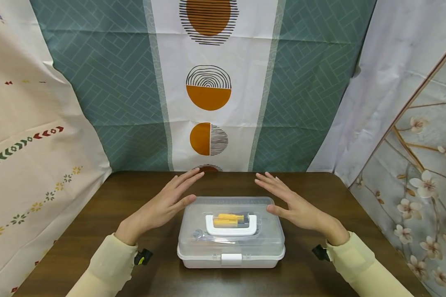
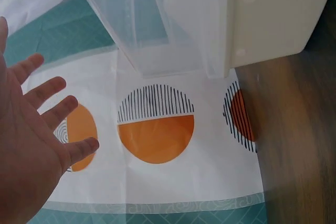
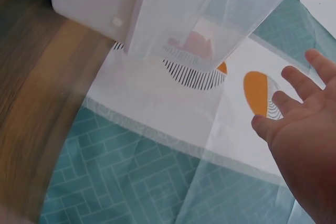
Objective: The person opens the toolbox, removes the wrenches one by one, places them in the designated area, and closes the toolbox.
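A white plastic storage box (image 1: 230,243) with a clear lid, a white carrying handle (image 1: 231,232) and a white front latch (image 1: 231,259) sits on the table. Yellow items (image 1: 228,220) show through the lid; their kind is hard to make out. My left hand (image 1: 167,204) hovers at the box's left side, fingers straight and spread, holding nothing. On the other side my right hand (image 1: 295,206) is raised likewise, its thumb close to the lid's right edge; whether it touches cannot be told. Both wrist views show the box's side beside spread fingers.
The dark wooden table (image 1: 141,284) carries the box near its middle. Behind it hangs a green and white curtain (image 1: 301,82) with orange circles. A cream patterned cloth (image 1: 33,173) hangs at the left, and a flowered cloth (image 1: 423,198) at the right.
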A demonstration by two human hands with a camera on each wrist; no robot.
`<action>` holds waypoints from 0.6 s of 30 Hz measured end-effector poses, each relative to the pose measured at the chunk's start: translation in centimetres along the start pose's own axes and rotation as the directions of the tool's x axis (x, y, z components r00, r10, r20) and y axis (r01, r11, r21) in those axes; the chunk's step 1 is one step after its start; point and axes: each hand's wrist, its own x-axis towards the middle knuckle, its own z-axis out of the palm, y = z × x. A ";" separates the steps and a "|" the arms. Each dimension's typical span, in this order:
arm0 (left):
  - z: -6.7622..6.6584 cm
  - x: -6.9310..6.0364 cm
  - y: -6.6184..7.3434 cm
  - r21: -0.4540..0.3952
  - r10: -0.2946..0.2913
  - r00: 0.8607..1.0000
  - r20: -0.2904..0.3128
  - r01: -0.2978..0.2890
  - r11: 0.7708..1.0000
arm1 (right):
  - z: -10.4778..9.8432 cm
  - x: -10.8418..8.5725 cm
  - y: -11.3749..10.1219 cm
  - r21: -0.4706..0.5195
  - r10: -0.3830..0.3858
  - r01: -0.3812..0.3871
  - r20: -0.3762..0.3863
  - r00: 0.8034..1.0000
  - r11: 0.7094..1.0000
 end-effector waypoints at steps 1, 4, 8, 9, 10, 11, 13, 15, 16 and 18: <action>0.0 -0.1 0.1 0.000 0.006 1.000 -0.001 -0.006 1.000 | 0.1 0.0 -0.1 0.005 -0.002 0.002 0.001 1.000 1.000; 0.1 -0.3 0.6 0.002 0.031 1.000 -0.001 -0.031 1.000 | 0.3 -0.1 -0.4 0.016 -0.011 0.011 0.007 1.000 1.000; 0.7 -0.9 1.1 0.007 0.063 0.998 0.013 -0.063 0.998 | 0.6 -0.4 -0.8 0.018 -0.035 0.035 0.013 0.999 0.999; 0.8 -1.0 1.2 0.012 0.072 0.997 0.018 -0.072 0.997 | 0.6 -0.5 -0.9 0.017 -0.039 0.038 0.012 0.999 0.999; 1.0 -1.2 1.2 0.014 0.080 0.997 0.023 -0.081 0.997 | 0.7 -0.5 -1.0 0.019 -0.042 0.042 0.012 0.999 0.999; 1.2 -1.4 1.3 0.018 0.089 0.996 0.025 -0.090 0.996 | 0.8 -0.5 -1.1 0.022 -0.046 0.046 0.012 0.999 0.999; 1.6 -1.6 1.4 0.022 0.099 0.995 0.028 -0.100 0.995 | 0.9 -0.6 -1.3 0.025 -0.050 0.049 0.017 0.999 0.998; 1.9 -1.8 1.6 0.024 0.113 0.993 0.021 -0.114 0.993 | 1.0 -0.7 -1.5 0.029 -0.057 0.056 0.024 0.998 0.998; 2.0 -1.9 1.6 0.024 0.122 0.992 0.014 -0.122 0.992 | 1.1 -0.7 -1.6 0.031 -0.058 0.057 0.030 0.998 0.998; 2.2 -2.1 1.7 0.025 0.135 0.991 0.004 -0.135 0.990 | 1.2 -0.7 -1.7 0.024 -0.063 0.062 0.042 0.997 0.998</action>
